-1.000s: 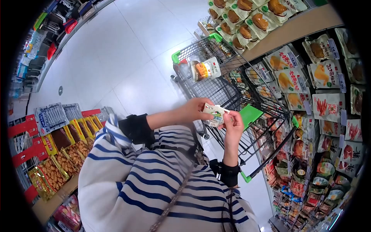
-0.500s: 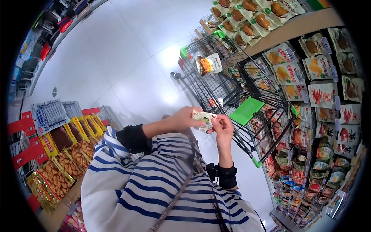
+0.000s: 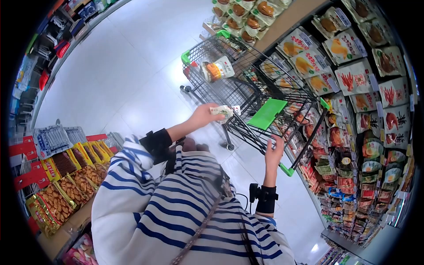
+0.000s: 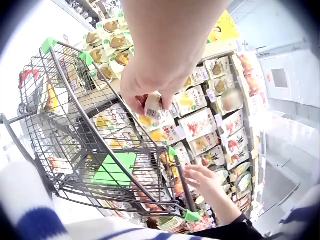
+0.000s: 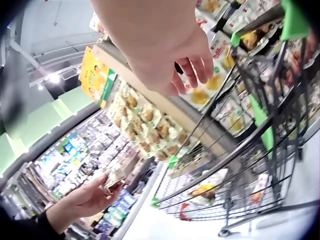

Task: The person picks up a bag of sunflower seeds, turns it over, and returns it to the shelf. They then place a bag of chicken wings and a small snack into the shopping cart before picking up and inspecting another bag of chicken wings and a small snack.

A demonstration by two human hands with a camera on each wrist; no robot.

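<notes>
My left hand (image 3: 204, 117) pinches a small pale snack packet (image 3: 222, 112) between thumb and fingers, beside the shopping cart (image 3: 268, 113). A barcode shows on the packet (image 4: 154, 111) in the left wrist view. My right hand (image 3: 274, 152) holds nothing. It is near the green-ended handle of the cart, its fingers loosely bent in the right wrist view. Inside the cart lies a larger food pouch (image 3: 217, 69) with an orange picture, towards the far end. A small red and white packet (image 5: 260, 186) lies lower in the basket.
Racks of hanging food pouches (image 3: 354, 78) line the right side, close behind the cart. More pouches (image 3: 251, 22) are stacked on a shelf at the back. Bagged snacks (image 3: 55, 201) fill a low shelf at the left. Pale tiled floor (image 3: 132, 66) runs along the aisle.
My right hand has let go of the packet and moved right, towards the cart handle. The left hand keeps the packet and has shifted slightly up and left in the head view.
</notes>
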